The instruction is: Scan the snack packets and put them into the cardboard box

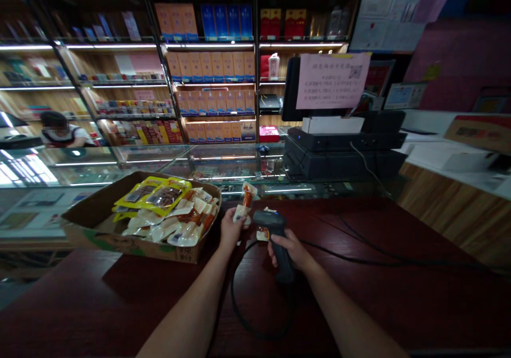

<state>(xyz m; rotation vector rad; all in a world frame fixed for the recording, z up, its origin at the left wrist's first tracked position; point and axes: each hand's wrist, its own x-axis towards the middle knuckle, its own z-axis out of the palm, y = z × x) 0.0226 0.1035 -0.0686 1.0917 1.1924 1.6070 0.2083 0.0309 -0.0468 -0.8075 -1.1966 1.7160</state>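
A person's two bare hands work above a dark red tabletop (339, 310), forearms reaching in from the near side. A loop of black cable (419, 264) curls on the wood between the arms, then trails rightward toward the table's right edge. The right hand (291, 249) is wrapped around the grip of a dark handheld scanner (271, 221), its head tilted toward the left. The left hand (231, 229) pinches a wrapped reddish-brown snack (247, 198), held up just beside the scanner's head, near the far edge of the table. A small packet (262, 234) lies on the wood between the hands, partly hidden by the scanner.

Just left of the left hand, the wall of an open cardboard box (159, 251) limits room on that side; it sits by the table's left edge, and whether it overhangs cannot be told. Inside are yellow packets (167, 194) and a heap of pale-wrapped snacks (187, 235). The widest stretch of tabletop runs right of the scanner, crossed only by cable.

Beyond the far edge stand a lit glass counter (239, 167) and, to the right, a monitor (292, 92) bearing a pink printed sheet (333, 81). A second person (67, 137) is at far left, before lit shelves (213, 44) stacked with orange, blue and red cartons.
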